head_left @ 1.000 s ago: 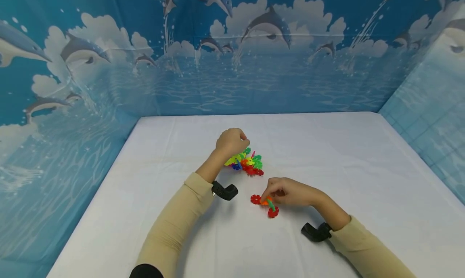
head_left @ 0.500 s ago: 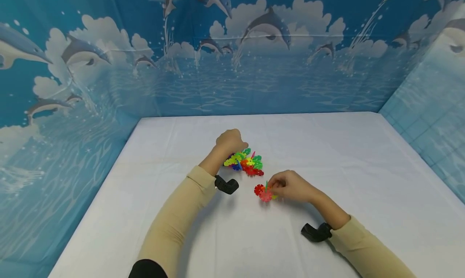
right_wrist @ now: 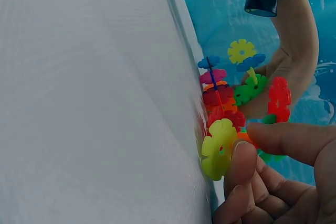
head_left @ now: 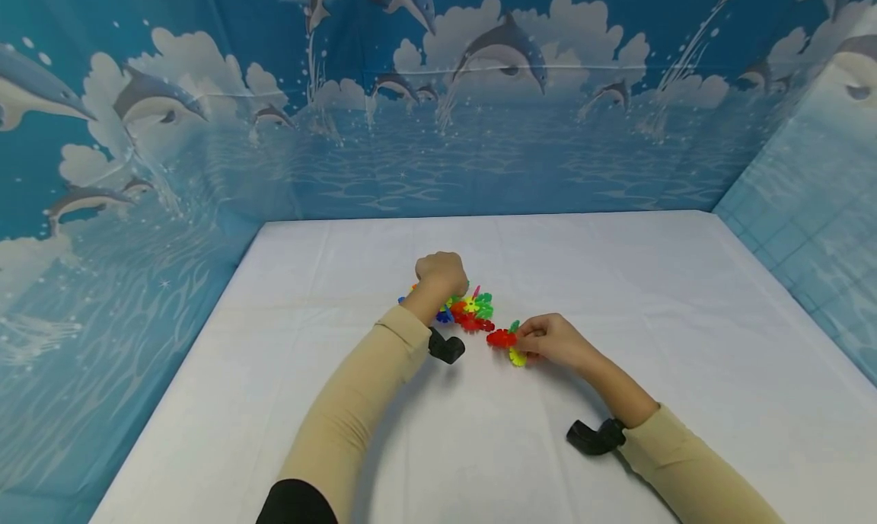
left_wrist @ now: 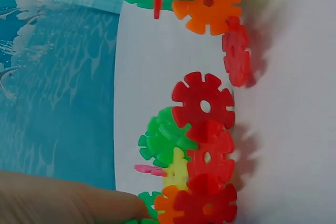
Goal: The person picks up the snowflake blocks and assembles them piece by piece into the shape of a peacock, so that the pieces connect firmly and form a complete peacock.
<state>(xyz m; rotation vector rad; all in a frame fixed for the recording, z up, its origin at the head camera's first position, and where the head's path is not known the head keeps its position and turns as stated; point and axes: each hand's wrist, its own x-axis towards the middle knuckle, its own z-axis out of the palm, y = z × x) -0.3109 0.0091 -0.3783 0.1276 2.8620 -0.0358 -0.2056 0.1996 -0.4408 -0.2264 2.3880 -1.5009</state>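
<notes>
My right hand (head_left: 555,343) pinches a small cluster of joined snowflake discs (head_left: 502,339) between thumb and index finger. In the right wrist view the pinch is on an orange disc beside a yellow disc (right_wrist: 212,153); a red and a green one join them. My left hand (head_left: 441,274) holds a larger cluster of joined snowflake discs (head_left: 473,318), red, green, yellow, orange, blue and pink. In the left wrist view its finger (left_wrist: 100,203) touches green and orange discs, next to red discs (left_wrist: 185,106). Much of the left grip is hidden. A small gap parts the two clusters.
A white-covered table (head_left: 651,280) lies under both hands. Blue dolphin-print cloth (head_left: 384,166) hangs behind it and at both sides. Each wrist carries a black camera mount (head_left: 594,438).
My right hand has moved away from me, turning its small cluster and bringing it nearer to the larger one. The left hand has shifted slightly right and closer, over its cluster.
</notes>
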